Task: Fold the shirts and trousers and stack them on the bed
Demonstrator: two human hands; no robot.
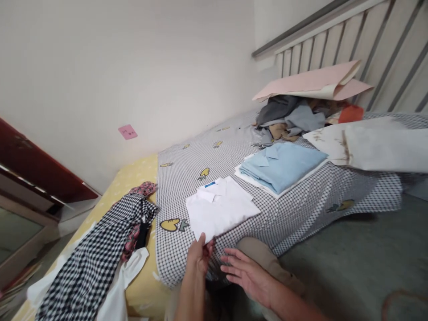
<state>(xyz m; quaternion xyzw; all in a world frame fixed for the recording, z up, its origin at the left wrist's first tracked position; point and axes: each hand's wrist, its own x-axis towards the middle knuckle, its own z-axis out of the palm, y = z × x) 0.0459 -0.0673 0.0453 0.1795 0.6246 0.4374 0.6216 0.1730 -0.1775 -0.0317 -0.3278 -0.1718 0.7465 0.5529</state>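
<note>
A white collared shirt (pixel 222 207), folded flat with a blue label at its neck, lies on the checked bedspread (pixel 187 178) near the bed's front edge. My left hand (pixel 199 255) pinches the near corner of this shirt, thumb on top and fingers beneath. To its right, my right hand (pixel 247 274) hovers apart from the cloth, fingers stretched out and holding nothing. Beyond the shirt, a folded light-blue shirt (pixel 284 165) rests on top of folded white cloth (pixel 279 194).
Black-and-white checked clothing (pixel 96 254) and a white garment (pixel 129 272) lie on the yellow sheet (pixel 140 171) at left. Rumpled grey clothes (pixel 287 113) sit under pink board (pixel 310 82) at back right. White cloth (pixel 377 145) reaches the right edge.
</note>
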